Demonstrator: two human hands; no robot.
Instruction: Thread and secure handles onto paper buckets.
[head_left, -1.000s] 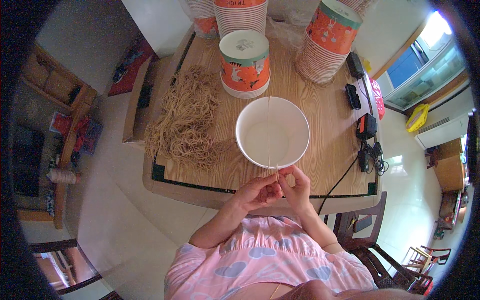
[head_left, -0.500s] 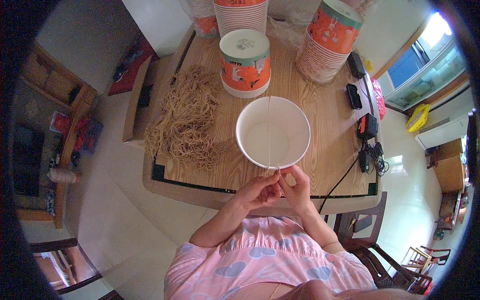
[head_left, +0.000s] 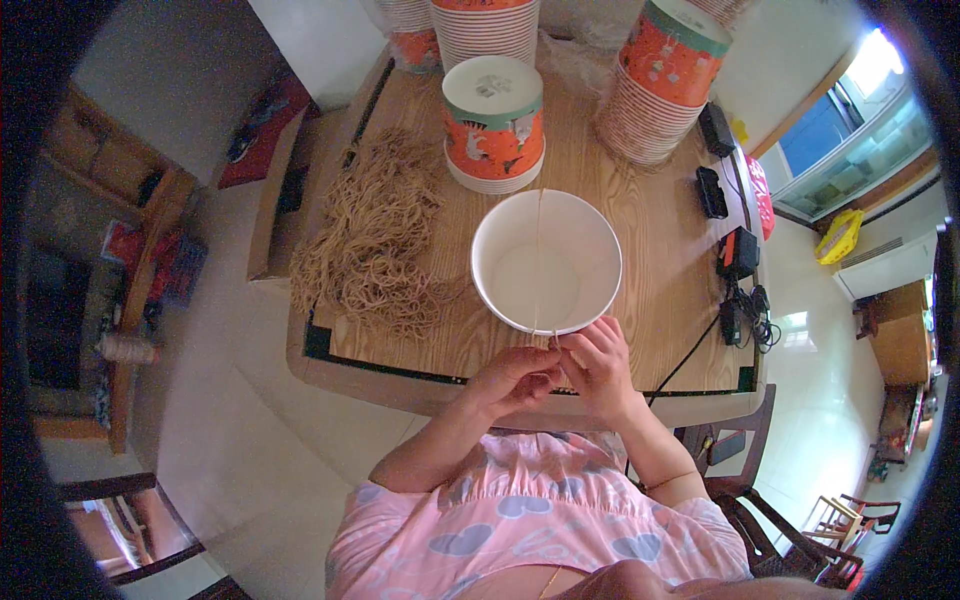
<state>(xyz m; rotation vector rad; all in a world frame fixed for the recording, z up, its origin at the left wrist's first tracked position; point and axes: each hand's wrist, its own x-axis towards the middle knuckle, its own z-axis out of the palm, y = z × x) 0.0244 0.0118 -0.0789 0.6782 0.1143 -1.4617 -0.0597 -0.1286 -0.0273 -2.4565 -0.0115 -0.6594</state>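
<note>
A white-lined paper bucket [head_left: 510, 250] stands on the wooden table with its mouth toward me. A thin tan cord [head_left: 540, 225] runs across that mouth from the far rim to the near one. Both hands meet at the near rim. My left hand [head_left: 518, 380] is closed, thumb and finger pinching the cord just below the rim. My right hand [head_left: 597, 368] lies against the rim beside it, fingers bent together on the cord's end. What exactly sits between the right fingertips is partly hidden.
A tangled heap of tan cord [head_left: 375, 235] lies left of the bucket. Behind stands an upturned orange bucket [head_left: 493, 135]; tall bucket stacks [head_left: 665, 90] rise at the back. Black adapters and cables [head_left: 737, 255] line the right edge. An open cardboard box [head_left: 285, 200] adjoins the table's left side.
My right hand has turned and moved slightly up, its fingers now lying against the bucket's near rim. My left hand stays nearly in place, pinching. The bucket has barely moved.
</note>
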